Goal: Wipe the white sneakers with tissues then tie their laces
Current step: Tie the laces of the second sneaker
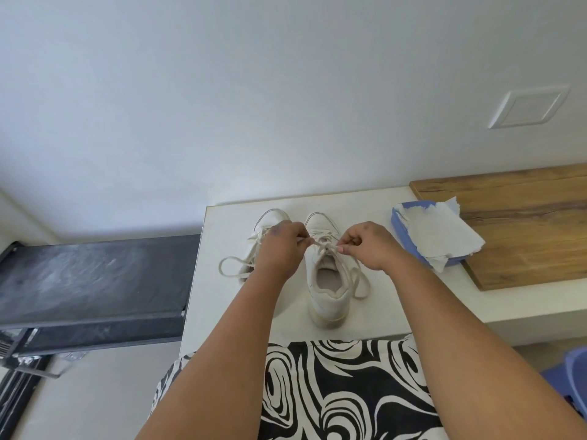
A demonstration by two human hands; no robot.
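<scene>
Two white sneakers stand side by side on a white table [228, 293], toes pointing away from me. Over the right sneaker [328, 293], my left hand [281, 249] and my right hand [370, 246] each pinch a strand of its white lace [324, 247], pulled apart above the tongue. More of this lace trails down the shoe's right side. The left sneaker [268, 219] is mostly hidden behind my left hand; its loose lace [233, 268] lies looped on the table to the left.
A blue tissue pack [409, 236] with white tissues [441, 233] on top sits to the right, beside a wooden board [524, 223]. A dark rack [92, 281] stands left of the table. A wall rises behind. Patterned black-and-white clothing [333, 392] fills the foreground.
</scene>
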